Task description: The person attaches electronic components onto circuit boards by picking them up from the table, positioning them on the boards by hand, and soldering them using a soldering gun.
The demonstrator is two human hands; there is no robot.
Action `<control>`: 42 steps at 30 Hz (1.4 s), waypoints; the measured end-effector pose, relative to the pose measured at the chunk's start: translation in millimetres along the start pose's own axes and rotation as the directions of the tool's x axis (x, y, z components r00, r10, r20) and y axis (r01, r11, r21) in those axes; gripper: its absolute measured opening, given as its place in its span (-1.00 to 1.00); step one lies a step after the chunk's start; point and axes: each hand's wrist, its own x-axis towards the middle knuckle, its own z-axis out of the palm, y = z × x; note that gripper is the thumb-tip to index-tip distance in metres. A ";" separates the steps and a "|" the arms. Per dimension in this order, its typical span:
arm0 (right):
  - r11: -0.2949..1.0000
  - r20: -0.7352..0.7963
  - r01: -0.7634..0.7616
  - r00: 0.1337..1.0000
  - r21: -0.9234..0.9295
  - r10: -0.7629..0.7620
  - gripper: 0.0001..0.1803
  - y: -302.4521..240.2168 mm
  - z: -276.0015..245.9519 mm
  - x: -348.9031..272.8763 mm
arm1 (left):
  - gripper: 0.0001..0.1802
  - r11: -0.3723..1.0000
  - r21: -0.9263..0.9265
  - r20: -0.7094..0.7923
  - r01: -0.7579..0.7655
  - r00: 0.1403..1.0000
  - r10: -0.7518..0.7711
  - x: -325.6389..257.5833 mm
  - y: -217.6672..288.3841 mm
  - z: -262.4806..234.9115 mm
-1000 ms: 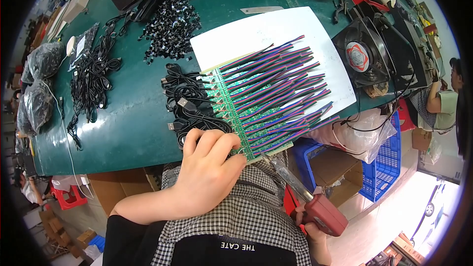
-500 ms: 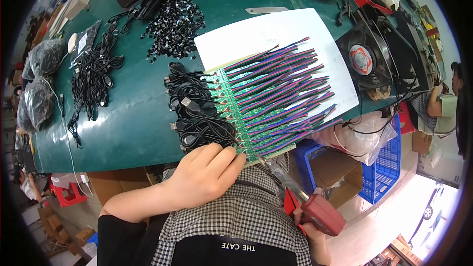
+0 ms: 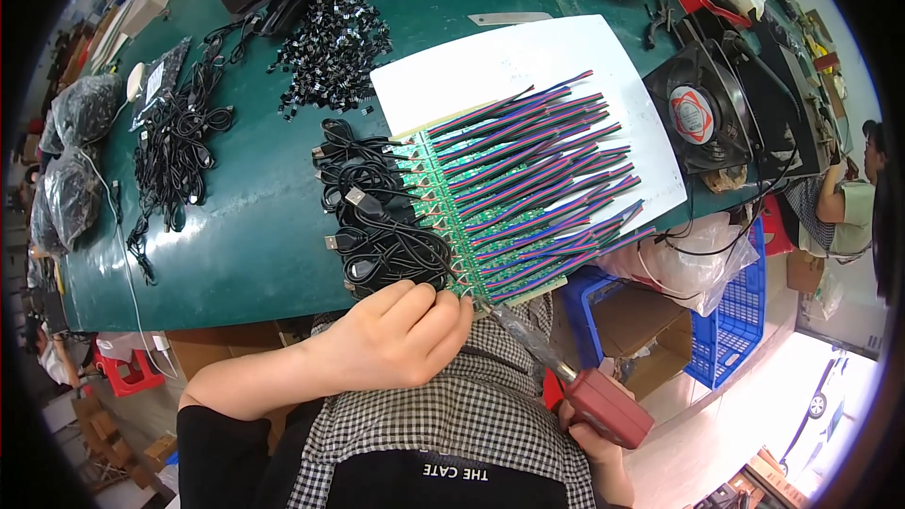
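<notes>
My left hand [image 3: 401,337] is closed in a pinch at the near left corner of a green circuit-board panel [image 3: 451,226], on the thin wire end of a black USB cable; its fingers hide most of that end. My right hand [image 3: 596,441] grips the dark red handle of a soldering gun [image 3: 608,407]. The tool's narrow tip reaches the panel's near edge, right beside my left fingertips. Multicoloured flat wires [image 3: 551,165] fan out rightward from the panel. Bundled black USB cables [image 3: 372,203] lie along its left side.
A white sheet [image 3: 471,66] lies beneath the panel. Beyond are a heap of small black connectors [image 3: 335,47] and a blade [image 3: 509,19]. More black cables [image 3: 179,155] lie left. A fan [image 3: 693,113] stands right, above a blue crate [image 3: 726,330]. Another person [image 3: 839,207] is at far right.
The soldering gun has moved slightly up and left, bringing its tip closer to my left fingertips. My left hand has shifted slightly at the panel's corner.
</notes>
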 end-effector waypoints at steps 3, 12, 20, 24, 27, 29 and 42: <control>0.999 -0.041 -0.041 0.998 0.018 0.042 -0.26 0.5 1.7 -3.9 | -0.72 1.000 0.018 0.004 0.001 1.000 -0.001 0.9 0.4 -0.6; 0.887 -0.112 -0.124 0.975 0.445 0.192 -0.44 -37.8 19.3 11.7 | -0.82 0.996 0.079 0.007 -0.046 0.999 0.045 2.7 -0.4 1.2; 0.831 -0.131 -0.010 0.986 0.556 0.100 -0.32 -26.4 15.7 11.0 | -0.84 0.995 0.084 0.003 -0.046 0.999 0.046 3.6 -1.4 0.1; 0.898 -0.304 0.093 0.952 0.430 0.047 -0.17 -29.0 18.1 20.7 | -0.85 0.995 0.093 -0.013 -0.046 0.999 0.047 3.7 -1.2 0.4; 0.893 -0.339 0.154 0.941 0.424 -0.001 -0.22 -33.1 17.7 25.9 | -0.85 0.995 0.084 0.002 -0.051 0.999 0.051 3.4 -1.3 -2.1; 0.890 -0.361 0.179 0.932 0.419 -0.018 -0.24 -34.7 15.0 29.5 | -0.87 0.996 0.080 0.028 -0.025 0.999 0.023 3.1 -0.5 -1.9; 0.723 -0.387 0.351 0.913 0.595 -0.124 -0.27 -54.5 -6.7 101.9 | -0.13 0.935 -0.142 0.320 0.326 0.909 -0.268 9.4 -30.8 -18.3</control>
